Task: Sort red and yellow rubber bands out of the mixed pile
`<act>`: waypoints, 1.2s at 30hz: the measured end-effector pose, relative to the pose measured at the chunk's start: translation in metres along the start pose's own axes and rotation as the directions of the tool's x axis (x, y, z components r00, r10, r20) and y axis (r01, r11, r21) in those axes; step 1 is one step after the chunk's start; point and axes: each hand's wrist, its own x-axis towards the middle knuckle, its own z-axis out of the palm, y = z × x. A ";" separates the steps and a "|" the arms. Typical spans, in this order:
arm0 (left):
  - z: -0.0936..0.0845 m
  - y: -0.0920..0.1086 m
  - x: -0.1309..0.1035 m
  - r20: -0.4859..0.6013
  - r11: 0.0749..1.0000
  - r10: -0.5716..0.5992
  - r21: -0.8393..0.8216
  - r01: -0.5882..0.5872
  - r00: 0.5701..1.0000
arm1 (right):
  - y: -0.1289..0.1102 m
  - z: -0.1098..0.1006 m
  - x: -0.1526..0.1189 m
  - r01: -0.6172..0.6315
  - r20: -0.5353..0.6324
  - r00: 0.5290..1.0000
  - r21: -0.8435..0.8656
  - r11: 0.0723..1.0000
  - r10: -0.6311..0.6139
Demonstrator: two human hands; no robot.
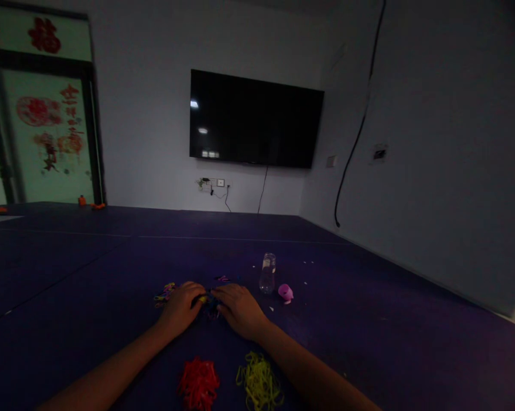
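My left hand [182, 308] rests low over the purple surface with its fingers curled, a yellow rubber band [203, 299] at its fingertips. Facing it, my right hand [239, 308] bends its fingers down into a small pile of dark blue rubber bands [212, 310]; what its fingertips pinch is hidden. The two hands nearly meet over this pile. Beyond my left wrist lies a bunch of mixed yellow and purple bands [166, 292]. Closer to me, between my forearms, sit a heap of red rubber bands [198, 383] and a heap of yellow-green rubber bands [258, 381].
A clear bottle [267, 275] stands beyond my right hand, with a pink cup-like object [285, 293] beside it. Small white scraps [271, 309] are scattered nearby. At the back, a television [255, 120] hangs on the wall, and a black cable [355, 142] runs down the right wall.
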 end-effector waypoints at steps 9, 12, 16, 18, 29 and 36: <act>0.002 -0.003 0.000 0.035 0.999 -0.043 0.002 0.043 0.998 | -0.003 -0.002 -0.001 0.073 0.059 0.996 0.027 0.997 -0.074; 0.003 -0.004 0.000 0.014 0.998 -0.053 -0.016 0.053 0.998 | -0.003 -0.002 0.000 0.072 0.040 0.996 0.038 0.997 -0.074; 0.005 -0.007 0.000 0.009 0.995 -0.095 -0.022 0.095 0.995 | -0.002 -0.001 0.000 0.046 0.029 0.998 0.047 0.998 -0.047; 0.005 -0.008 0.000 -0.006 0.993 -0.117 -0.016 0.117 0.993 | -0.001 0.000 -0.001 0.037 0.027 0.999 0.043 0.998 -0.038; 0.002 -0.006 -0.001 -0.095 0.984 -0.179 -0.007 0.180 0.979 | 0.000 0.003 0.000 0.042 -0.011 0.999 -0.033 0.999 -0.043; -0.002 -0.001 0.001 -0.107 0.989 -0.150 -0.022 0.148 0.983 | 0.002 0.006 0.001 -0.078 -0.076 0.994 -0.072 0.994 0.073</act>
